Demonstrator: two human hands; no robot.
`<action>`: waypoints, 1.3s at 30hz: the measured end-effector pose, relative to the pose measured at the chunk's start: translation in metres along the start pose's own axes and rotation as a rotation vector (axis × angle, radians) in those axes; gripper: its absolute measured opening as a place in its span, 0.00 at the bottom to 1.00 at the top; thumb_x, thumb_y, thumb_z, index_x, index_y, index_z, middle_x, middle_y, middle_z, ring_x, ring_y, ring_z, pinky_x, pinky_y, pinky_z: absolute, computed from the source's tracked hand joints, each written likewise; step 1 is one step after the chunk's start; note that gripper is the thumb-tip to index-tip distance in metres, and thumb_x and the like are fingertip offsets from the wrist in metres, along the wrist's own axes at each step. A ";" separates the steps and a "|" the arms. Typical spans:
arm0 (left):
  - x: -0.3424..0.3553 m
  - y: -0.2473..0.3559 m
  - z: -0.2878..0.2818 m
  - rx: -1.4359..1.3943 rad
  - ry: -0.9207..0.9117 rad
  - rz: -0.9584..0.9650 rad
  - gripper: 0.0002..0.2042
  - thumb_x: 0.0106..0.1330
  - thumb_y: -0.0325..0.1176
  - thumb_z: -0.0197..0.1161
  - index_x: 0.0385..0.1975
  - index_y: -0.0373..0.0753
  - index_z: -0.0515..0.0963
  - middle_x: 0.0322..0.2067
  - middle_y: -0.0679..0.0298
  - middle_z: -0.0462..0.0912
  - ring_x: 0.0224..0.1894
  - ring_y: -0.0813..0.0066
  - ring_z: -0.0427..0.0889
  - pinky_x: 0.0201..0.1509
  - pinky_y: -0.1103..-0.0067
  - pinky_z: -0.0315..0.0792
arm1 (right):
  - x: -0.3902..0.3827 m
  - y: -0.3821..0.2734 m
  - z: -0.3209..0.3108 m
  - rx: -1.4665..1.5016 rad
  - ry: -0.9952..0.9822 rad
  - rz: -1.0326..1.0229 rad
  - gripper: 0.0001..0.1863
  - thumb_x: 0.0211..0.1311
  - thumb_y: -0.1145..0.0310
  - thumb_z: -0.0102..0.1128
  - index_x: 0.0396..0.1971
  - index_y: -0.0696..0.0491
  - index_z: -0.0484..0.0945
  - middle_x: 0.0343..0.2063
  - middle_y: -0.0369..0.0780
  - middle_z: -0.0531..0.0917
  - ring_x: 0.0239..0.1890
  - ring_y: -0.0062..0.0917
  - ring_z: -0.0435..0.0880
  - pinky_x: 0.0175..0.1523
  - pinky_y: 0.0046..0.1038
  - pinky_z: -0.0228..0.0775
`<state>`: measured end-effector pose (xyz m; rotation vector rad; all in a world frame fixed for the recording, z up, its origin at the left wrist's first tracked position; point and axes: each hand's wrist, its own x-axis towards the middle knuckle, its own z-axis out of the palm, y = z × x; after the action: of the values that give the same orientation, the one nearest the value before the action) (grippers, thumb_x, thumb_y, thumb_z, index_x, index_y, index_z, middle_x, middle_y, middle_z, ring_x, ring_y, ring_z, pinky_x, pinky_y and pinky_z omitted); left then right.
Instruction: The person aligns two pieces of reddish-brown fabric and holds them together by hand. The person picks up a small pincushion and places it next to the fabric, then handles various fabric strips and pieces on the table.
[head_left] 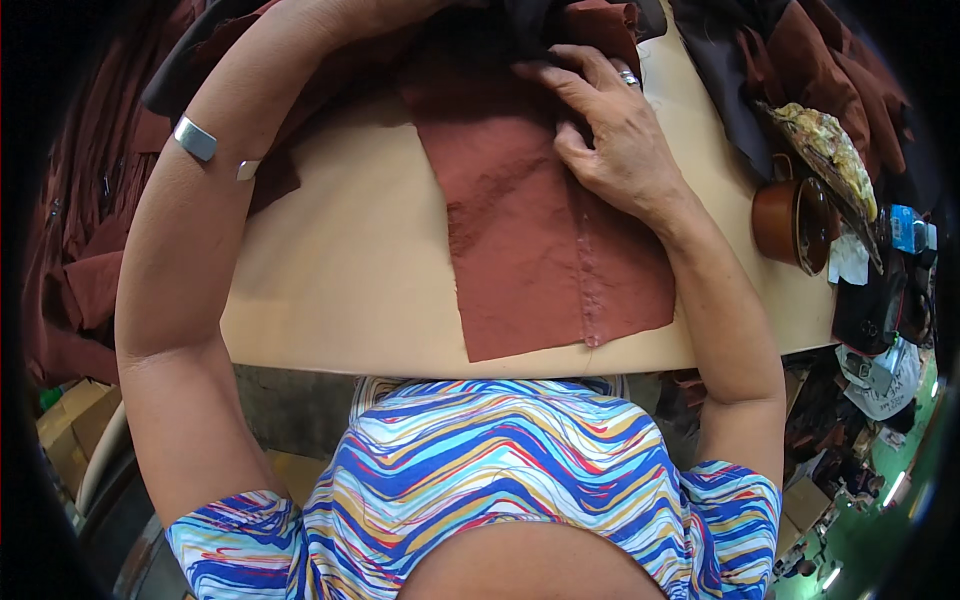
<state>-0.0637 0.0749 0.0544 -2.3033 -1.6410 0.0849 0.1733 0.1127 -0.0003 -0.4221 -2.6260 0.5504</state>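
Note:
A reddish-brown cloth panel (520,240) lies on the pale table, with a stitched seam running down its right part and loose threads at its lower edge. My right hand (620,135) rests on the upper right of this panel, its thumb and fingers apart. The fingertips reach the edge of a dark cloth (470,60) bunched at the top; whether they press it is hard to tell. A ring sits on one finger. My left forearm, with an open metal bangle (195,140) on it, stretches over the cloth toward the top edge, and the left hand lies beyond the picture.
Heaps of reddish-brown cloth (85,250) hang along the left side of the table (330,250). At the right stand a brown cup (785,220) and a yellowish, leaf-shaped object (830,160), beside more brown and black cloth (840,60). A blue-labelled bottle (910,230) lies farther right.

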 end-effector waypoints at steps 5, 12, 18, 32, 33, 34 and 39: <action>0.007 0.003 0.003 0.033 -0.066 -0.033 0.05 0.50 0.28 0.54 0.21 0.36 0.77 0.21 0.53 0.78 0.27 0.57 0.80 0.28 0.70 0.72 | 0.002 0.001 0.004 -0.118 0.002 0.000 0.26 0.43 0.78 0.47 0.48 0.51 0.73 0.52 0.44 0.68 0.51 0.40 0.69 0.56 0.35 0.62; 0.001 0.007 0.012 -0.127 0.098 -0.004 0.07 0.56 0.30 0.52 0.26 0.37 0.76 0.23 0.54 0.79 0.29 0.58 0.80 0.29 0.70 0.72 | 0.001 -0.001 0.007 -0.074 0.025 0.054 0.25 0.45 0.77 0.47 0.48 0.52 0.73 0.53 0.44 0.66 0.53 0.39 0.68 0.58 0.34 0.60; 0.006 0.016 0.009 -0.137 0.033 -0.073 0.07 0.58 0.31 0.51 0.26 0.38 0.75 0.23 0.55 0.78 0.28 0.58 0.79 0.29 0.69 0.71 | -0.005 0.005 0.003 -0.028 0.065 0.018 0.22 0.44 0.79 0.49 0.44 0.53 0.76 0.53 0.43 0.67 0.51 0.36 0.69 0.56 0.32 0.62; -0.010 0.050 0.054 -0.285 0.338 -0.456 0.05 0.63 0.31 0.42 0.32 0.39 0.66 0.28 0.52 0.73 0.32 0.50 0.75 0.35 0.63 0.68 | -0.040 -0.005 -0.009 0.122 0.025 -0.072 0.20 0.39 0.83 0.52 0.38 0.56 0.77 0.46 0.42 0.70 0.43 0.35 0.71 0.50 0.33 0.64; -0.010 0.050 0.055 -0.279 0.336 -0.455 0.05 0.63 0.30 0.43 0.32 0.39 0.66 0.28 0.52 0.73 0.32 0.50 0.75 0.35 0.63 0.68 | -0.046 -0.006 -0.011 0.128 0.014 -0.113 0.19 0.39 0.83 0.52 0.37 0.57 0.77 0.46 0.42 0.70 0.43 0.36 0.71 0.50 0.33 0.64; -0.011 0.050 0.056 -0.284 0.350 -0.448 0.05 0.62 0.30 0.43 0.31 0.39 0.66 0.28 0.52 0.73 0.32 0.50 0.75 0.35 0.62 0.68 | -0.054 -0.012 -0.015 0.143 -0.002 -0.122 0.19 0.39 0.84 0.52 0.36 0.57 0.77 0.45 0.43 0.71 0.41 0.36 0.71 0.49 0.33 0.64; -0.012 0.051 0.056 -0.294 0.417 -0.422 0.05 0.62 0.30 0.42 0.31 0.39 0.66 0.27 0.52 0.73 0.31 0.50 0.75 0.34 0.62 0.68 | -0.049 -0.020 -0.017 0.177 -0.009 -0.017 0.20 0.40 0.85 0.49 0.38 0.56 0.77 0.41 0.43 0.71 0.41 0.36 0.71 0.46 0.34 0.65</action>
<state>-0.0337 0.0611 -0.0146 -1.9207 -1.9514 -0.7204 0.2197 0.0825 0.0056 -0.3419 -2.5599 0.7729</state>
